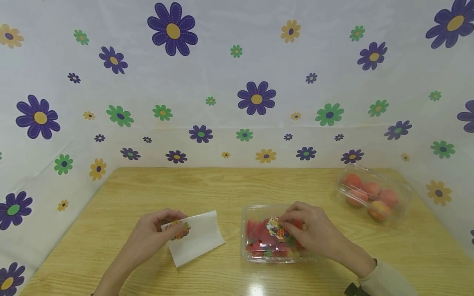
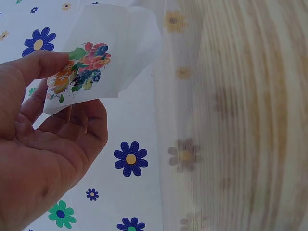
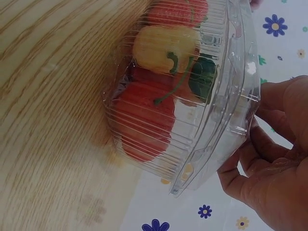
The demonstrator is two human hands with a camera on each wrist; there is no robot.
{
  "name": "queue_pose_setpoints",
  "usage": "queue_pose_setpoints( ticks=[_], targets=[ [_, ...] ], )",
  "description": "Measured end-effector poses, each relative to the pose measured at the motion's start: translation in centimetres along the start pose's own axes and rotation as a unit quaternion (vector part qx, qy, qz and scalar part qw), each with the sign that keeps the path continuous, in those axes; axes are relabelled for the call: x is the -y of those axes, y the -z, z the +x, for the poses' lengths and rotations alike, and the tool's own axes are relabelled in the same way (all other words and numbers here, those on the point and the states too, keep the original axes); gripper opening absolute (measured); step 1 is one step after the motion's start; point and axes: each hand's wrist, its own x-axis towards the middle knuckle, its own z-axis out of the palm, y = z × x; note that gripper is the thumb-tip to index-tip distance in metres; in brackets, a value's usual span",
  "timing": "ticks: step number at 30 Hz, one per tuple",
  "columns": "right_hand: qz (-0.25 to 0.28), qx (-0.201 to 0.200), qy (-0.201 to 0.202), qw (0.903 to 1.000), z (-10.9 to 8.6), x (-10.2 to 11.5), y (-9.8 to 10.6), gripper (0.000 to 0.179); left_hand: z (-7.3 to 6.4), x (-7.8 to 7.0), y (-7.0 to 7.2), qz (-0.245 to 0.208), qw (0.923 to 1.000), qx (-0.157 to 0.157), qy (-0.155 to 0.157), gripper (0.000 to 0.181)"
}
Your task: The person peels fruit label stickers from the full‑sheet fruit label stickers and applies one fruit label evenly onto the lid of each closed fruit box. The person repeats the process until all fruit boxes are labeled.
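My left hand (image 1: 155, 230) holds a sheet of white backing paper (image 1: 200, 238) between thumb and fingers. A round sticker printed with colourful fruit (image 2: 84, 72) sits on that paper by the thumb. My right hand (image 1: 314, 230) pinches the edge of another round fruit sticker (image 1: 275, 229), which overlaps the lid of a clear plastic clamshell box (image 1: 259, 211). Inside the box are a large red fruit with a green stem (image 3: 144, 120), a yellow fruit (image 3: 166, 48) and more red fruit. In the right wrist view the sticker is hidden, and the fingers are close against the lid.
A second clear plastic box (image 1: 401, 197) with several peach-like fruits (image 1: 389, 198) stands at the back right of the wooden table (image 1: 207, 187). A white cloth with printed flowers (image 1: 222, 74) hangs behind the table and along both sides.
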Motion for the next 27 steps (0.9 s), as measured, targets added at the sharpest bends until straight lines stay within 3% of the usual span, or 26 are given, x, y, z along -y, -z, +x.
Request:
queue_pose_setpoints(
  ticks=[12, 27],
  targets=[
    [-0.011, 0.006, -0.009, 0.9999, 0.12, -0.04, 0.27, 0.012, 0.12, -0.22, -0.01, 0.001, 1.0, 0.002, 0.001, 0.028],
    [-0.022, -0.006, 0.019, 0.9996, -0.06, -0.35, -0.31, 0.013, 0.21, 0.33, 0.0, 0.008, 0.9999, -0.003, 0.005, 0.029]
  ],
)
